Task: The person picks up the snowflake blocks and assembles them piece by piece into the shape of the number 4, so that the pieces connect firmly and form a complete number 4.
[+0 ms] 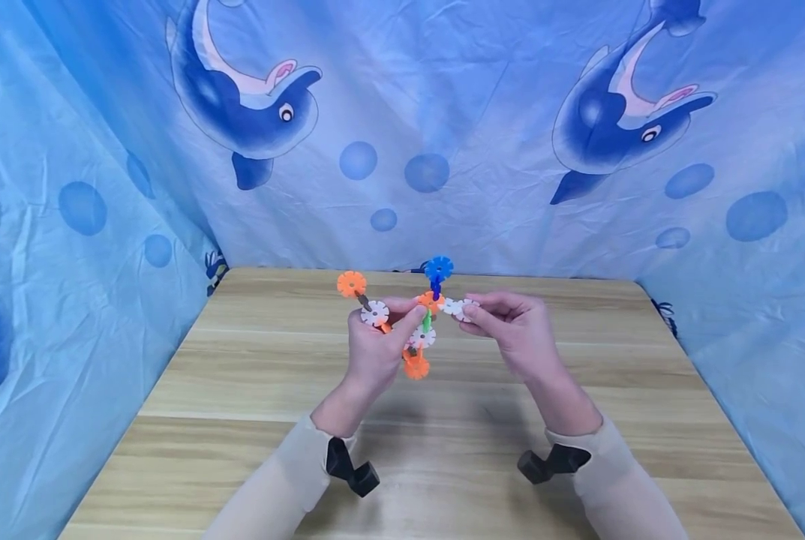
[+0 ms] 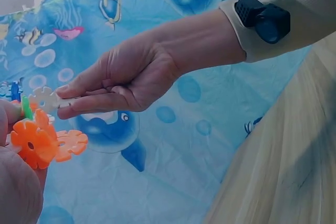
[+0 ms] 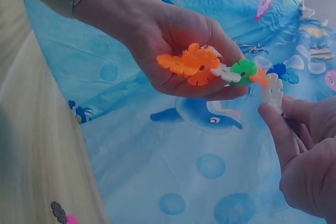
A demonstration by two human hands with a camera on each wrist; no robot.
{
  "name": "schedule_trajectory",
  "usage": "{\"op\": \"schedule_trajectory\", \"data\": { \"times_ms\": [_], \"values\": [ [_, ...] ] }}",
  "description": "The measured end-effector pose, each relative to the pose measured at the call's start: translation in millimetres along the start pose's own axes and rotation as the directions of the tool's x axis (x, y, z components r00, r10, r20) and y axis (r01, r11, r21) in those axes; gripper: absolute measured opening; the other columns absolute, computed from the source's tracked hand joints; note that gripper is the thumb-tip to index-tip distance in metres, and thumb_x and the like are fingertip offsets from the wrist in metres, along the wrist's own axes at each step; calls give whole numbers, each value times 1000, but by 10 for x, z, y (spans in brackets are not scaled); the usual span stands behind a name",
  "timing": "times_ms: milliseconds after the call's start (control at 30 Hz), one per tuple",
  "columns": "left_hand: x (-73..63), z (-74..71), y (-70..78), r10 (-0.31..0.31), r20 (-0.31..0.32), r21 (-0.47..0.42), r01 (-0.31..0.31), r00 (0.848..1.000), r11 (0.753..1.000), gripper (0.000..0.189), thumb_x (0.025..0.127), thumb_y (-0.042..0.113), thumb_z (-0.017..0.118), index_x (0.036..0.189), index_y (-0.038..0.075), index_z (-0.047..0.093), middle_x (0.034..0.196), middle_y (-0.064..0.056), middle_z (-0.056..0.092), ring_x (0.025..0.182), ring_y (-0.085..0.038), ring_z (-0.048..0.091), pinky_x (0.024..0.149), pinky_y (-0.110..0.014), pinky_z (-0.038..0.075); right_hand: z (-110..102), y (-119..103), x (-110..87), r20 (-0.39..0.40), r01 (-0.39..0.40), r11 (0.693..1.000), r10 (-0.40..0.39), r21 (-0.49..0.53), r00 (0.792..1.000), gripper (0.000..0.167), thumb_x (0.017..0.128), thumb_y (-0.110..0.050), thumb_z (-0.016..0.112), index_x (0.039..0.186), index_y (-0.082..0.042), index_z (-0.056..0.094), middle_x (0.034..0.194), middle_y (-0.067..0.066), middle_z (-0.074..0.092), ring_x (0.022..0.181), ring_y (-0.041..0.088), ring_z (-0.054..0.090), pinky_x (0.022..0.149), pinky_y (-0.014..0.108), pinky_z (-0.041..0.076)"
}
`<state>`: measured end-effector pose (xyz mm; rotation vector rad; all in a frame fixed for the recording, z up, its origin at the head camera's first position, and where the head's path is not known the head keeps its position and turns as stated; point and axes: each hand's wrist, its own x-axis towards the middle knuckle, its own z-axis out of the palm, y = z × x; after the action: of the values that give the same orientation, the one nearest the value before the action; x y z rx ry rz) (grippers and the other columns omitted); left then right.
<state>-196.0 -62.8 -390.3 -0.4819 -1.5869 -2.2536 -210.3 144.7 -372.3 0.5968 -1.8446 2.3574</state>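
In the head view, a chain of interlocking notched plastic snowflake discs is held above the wooden table. My left hand (image 1: 373, 349) grips it, thumb pressing near an orange disc (image 1: 431, 301) and a green disc (image 1: 427, 321). A blue disc (image 1: 439, 268) rises from its far end. White discs (image 1: 422, 337) and an orange disc (image 1: 416, 365) hang nearer me; another orange disc (image 1: 351, 283) sticks out left. My right hand (image 1: 527, 337) pinches a white disc (image 3: 272, 88) between thumb and fingers, beside the orange disc. Fingers partly hide how the white discs join.
The wooden table (image 1: 253, 442) stretches beneath both hands. Blue cloth walls (image 1: 402, 112) with dolphin prints stand behind it and at both sides. In the right wrist view, a dark disc (image 3: 59, 212) and a pink piece (image 3: 72, 219) lie on the table at the lower left.
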Motion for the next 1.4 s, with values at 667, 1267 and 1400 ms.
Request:
{"op": "schedule_trajectory", "data": {
  "times_ms": [667, 1267, 1400],
  "values": [
    [9, 71, -39, 92, -21, 21, -92, 996, 996, 12, 89, -11, 76, 101, -13, 74, 97, 6, 83, 90, -12, 80, 82, -28, 67, 21, -21, -38, -24, 107, 994, -106, 22, 994, 28, 91, 17, 71, 102, -5, 85, 98, 2, 84, 83, 15, 81, 76, 35, 67],
    [97, -94, 75, 15, 120, 220, -41, 993, 975, 24, 88, -1, 81, 112, -5, 76, 112, -28, 78, 98, -13, 79, 84, -30, 67, -166, -109, -71, 55, -30, 889, 62, -458, 997, 11, 95, -6, 80, 104, -1, 76, 95, 9, 77, 82, 18, 77, 77, 31, 68],
    [115, -124, 52, 68, 140, 112, -84, 988, 990, 39, 86, -7, 78, 124, -8, 68, 114, -28, 77, 103, -16, 79, 86, -30, 67, -159, -57, -88, 16, -79, 925, 91, -371, 996, 10, 96, -5, 78, 104, 0, 74, 96, 6, 77, 83, 17, 77, 79, 29, 68]
  ]
}}
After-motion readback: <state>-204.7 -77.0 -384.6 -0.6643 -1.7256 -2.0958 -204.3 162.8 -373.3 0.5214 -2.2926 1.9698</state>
